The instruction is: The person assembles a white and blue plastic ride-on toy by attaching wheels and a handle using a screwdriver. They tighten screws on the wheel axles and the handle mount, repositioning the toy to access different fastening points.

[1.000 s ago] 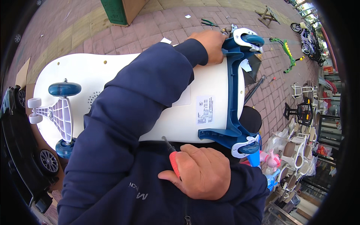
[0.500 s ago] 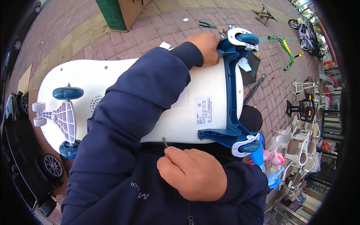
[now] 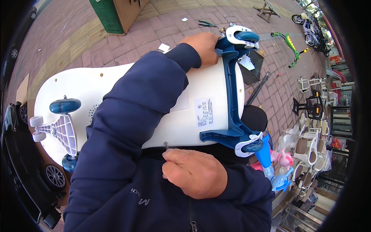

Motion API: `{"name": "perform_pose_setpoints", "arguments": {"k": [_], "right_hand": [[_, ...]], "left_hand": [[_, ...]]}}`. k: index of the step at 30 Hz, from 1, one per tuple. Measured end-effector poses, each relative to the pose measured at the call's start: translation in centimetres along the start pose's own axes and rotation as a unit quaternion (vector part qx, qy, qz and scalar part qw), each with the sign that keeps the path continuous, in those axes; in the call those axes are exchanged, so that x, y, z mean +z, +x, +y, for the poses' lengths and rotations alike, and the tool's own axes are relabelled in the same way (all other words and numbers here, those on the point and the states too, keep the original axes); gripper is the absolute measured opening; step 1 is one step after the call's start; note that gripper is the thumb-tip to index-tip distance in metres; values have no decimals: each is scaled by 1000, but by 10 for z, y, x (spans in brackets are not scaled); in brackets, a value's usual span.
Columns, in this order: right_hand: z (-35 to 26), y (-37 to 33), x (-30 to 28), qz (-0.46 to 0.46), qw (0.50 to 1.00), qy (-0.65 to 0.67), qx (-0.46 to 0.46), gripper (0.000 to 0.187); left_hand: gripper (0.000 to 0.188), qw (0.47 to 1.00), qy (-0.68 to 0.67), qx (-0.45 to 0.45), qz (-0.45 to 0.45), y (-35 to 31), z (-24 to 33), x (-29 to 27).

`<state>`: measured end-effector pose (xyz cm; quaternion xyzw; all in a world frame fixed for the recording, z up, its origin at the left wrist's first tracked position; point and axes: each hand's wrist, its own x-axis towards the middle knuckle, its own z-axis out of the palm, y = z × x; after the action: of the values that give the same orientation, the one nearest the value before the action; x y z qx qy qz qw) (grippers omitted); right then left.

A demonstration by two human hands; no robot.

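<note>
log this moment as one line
left hand: by blue frame | right hand: gripping screwdriver, at near edge of white body | wheels: up

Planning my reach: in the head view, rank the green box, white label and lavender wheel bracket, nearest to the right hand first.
1. White label, above the right hand.
2. Lavender wheel bracket, far left.
3. Green box, upper left background.

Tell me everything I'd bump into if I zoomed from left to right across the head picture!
Black toy car → green-and-brown cardboard box → right hand → upper dark-blue caster wheel → green-and-yellow ride-on toy.
</note>
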<state>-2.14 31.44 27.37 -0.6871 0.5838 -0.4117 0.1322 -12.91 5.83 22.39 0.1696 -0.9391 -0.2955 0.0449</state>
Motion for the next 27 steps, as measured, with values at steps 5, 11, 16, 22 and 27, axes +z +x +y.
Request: {"name": "perform_pose_setpoints", "arguments": {"k": [5,11,16,22,27], "right_hand": [[-6,-14,25,85,995,-41,11,23],[-14,-3,7,-9,997,-7,75,27],[-40,-10,-82,99,984,126,75,30],[-28,-48,-87,184,973,26,134,33],[-19,-56,-82,128,979,-34,155,33]], "left_hand": [[52,1000,-21,3,8,-4,3,1],[56,1000,-9,21,-14,-5,5,4],[56,999,-10,28,-16,-6,6,10],[43,998,-41,34,16,-5,-3,9],[44,998,-37,46,24,-5,-7,6]]}}
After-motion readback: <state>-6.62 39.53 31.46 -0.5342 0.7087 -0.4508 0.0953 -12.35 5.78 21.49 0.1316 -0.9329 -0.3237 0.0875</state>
